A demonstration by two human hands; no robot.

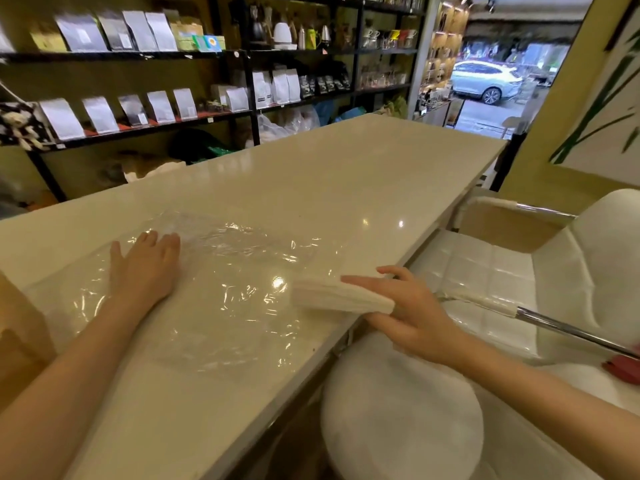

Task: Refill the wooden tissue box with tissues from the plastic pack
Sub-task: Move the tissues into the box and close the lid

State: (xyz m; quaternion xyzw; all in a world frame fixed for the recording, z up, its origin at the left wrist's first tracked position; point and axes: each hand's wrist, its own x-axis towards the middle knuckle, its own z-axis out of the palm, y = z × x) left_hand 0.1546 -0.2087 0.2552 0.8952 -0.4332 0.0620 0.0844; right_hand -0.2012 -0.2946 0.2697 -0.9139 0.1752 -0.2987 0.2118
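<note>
The clear plastic pack lies flat and crinkled across the near part of the cream table. My left hand presses palm-down on its left part, fingers spread. My right hand grips a stack of white tissues at the pack's right end, by the table's right edge, thumb underneath and fingers on top. A brown wooden piece at the far left edge may be the tissue box; only part of it shows.
A white padded chair with a chrome armrest stands right of the table, and a round white stool sits below my right arm. Black shelves of pouches line the back. A red object lies at the right edge.
</note>
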